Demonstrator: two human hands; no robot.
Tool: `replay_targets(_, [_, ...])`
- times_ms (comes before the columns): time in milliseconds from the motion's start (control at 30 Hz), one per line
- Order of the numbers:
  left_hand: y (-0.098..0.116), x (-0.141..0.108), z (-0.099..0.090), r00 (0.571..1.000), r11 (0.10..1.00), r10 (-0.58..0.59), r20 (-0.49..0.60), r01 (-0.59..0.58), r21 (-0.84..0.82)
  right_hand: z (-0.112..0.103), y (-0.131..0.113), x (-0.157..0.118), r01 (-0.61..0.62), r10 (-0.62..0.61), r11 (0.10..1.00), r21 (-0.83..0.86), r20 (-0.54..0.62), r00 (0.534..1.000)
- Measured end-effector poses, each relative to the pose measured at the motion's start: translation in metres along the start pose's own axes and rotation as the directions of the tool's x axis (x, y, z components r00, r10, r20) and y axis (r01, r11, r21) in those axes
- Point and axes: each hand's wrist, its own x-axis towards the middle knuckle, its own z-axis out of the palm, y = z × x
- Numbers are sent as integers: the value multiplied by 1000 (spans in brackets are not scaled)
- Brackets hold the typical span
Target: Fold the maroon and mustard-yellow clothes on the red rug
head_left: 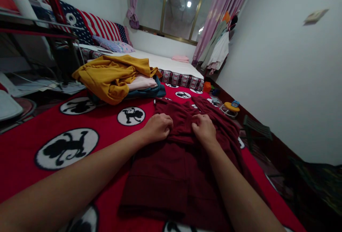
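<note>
A maroon garment (168, 175) lies spread over the red blanket in front of me, its wide hem toward me and its far part bunched. My left hand (158, 127) is closed on the garment's left edge. Opposite it, my right hand (204, 128) has its fingers curled onto the cloth, gripping the fabric to the right of the middle. Between the two hands the cloth is gathered in folds. Whether the garment is a sweatshirt or another piece cannot be made out.
A pile of clothes with a mustard-yellow garment (114, 77) on top sits at the back left of the red blanket (24, 143). Beyond is a white bed (157, 59). A cluttered desk (34, 29) stands left; a yellow stool (231, 107) and a dark folding stool (257, 127) stand right.
</note>
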Motion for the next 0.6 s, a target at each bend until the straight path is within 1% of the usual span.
replay_targets(33, [3, 0, -2, 1000, 999, -11, -6, 11, 32, 2, -2, -3, 69, -72, 996, -54, -48, 996])
replay_targets(67, [6, 1, -5, 1000, 998, -27, -7, 28, 58, 6, -5, -5, 145, -150, 987, -66, -63, 987])
replay_targets(100, [7, 1, -7, 998, 995, -55, 2, 55, 82, 10, -7, -8, 229, -230, 972, -52, -30, 973])
replay_targets(133, [7, 2, -9, 995, 990, -95, 20, 92, 103, 15, -9, -10, 300, -299, 953, -27, 43, 953])
replay_targets(167, [7, 3, -10, 988, 983, -149, 47, 143, 119, 20, -11, -12, 352, -348, 936, -5, 140, 927])
replay_targets(233, [3, 4, -11, 957, 958, -272, 97, 260, 121, 29, -12, -14, 401, -381, 916, 8, 329, 864])
replay_targets(267, [-1, 4, -10, 939, 943, -327, 102, 317, 106, 32, -11, -15, 404, -372, 915, -2, 385, 844])
replay_targets(333, [-8, 3, -7, 916, 916, -399, 47, 395, 73, 34, -10, -16, 398, -356, 917, -20, 412, 839])
replay_targets(367, [-12, 2, -5, 914, 912, -405, -2, 404, 65, 34, -10, -16, 397, -356, 917, -21, 404, 843])
replay_targets(433, [-19, -1, 0, 932, 932, -348, -101, 356, 65, 33, -11, -17, 389, -356, 921, -17, 370, 858])
replay_targets(500, [-23, -1, 5, 964, 972, -217, -153, 227, 53, 33, -12, -17, 385, -363, 923, 4, 345, 866])
replay_targets(533, [-24, 1, 7, 978, 989, -136, -156, 143, 34, 32, -13, -17, 391, -374, 920, 20, 345, 861])
replay_targets(600, [-24, 9, 10, 993, 999, 17, -120, -20, -26, 33, -15, -18, 416, -407, 907, 58, 371, 835])
